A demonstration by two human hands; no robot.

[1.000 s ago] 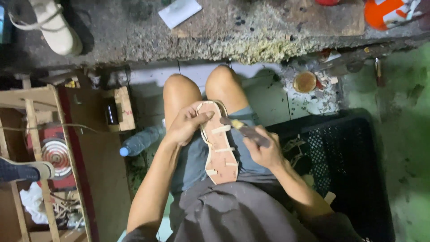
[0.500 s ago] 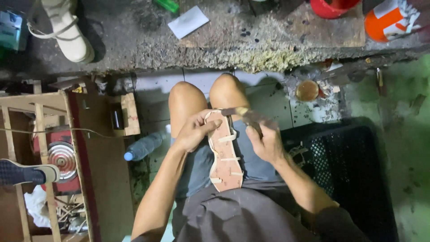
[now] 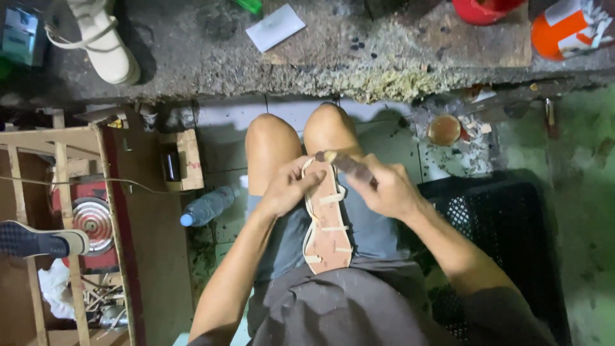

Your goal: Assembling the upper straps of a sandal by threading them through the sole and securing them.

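Observation:
A tan sandal sole (image 3: 328, 221) with pale straps folded over its edges lies along my lap, toe end toward my knees. My left hand (image 3: 287, 187) grips its left edge near the toe. My right hand (image 3: 383, 187) holds a dark-handled brush (image 3: 346, 164), and the brush tip rests at the toe end of the sole. Both knees are bare below grey shorts.
A small open tin of brown glue (image 3: 442, 129) sits on the floor to the right. Beside my right leg stands a black plastic crate (image 3: 506, 218). A plastic bottle (image 3: 208, 205) lies left, near a wooden frame (image 3: 61, 144). A concrete ledge (image 3: 333, 70) crosses ahead.
My right hand has carried the brush from the middle of the sole up to its toe end. The view has tilted slightly, so the ledge shows more.

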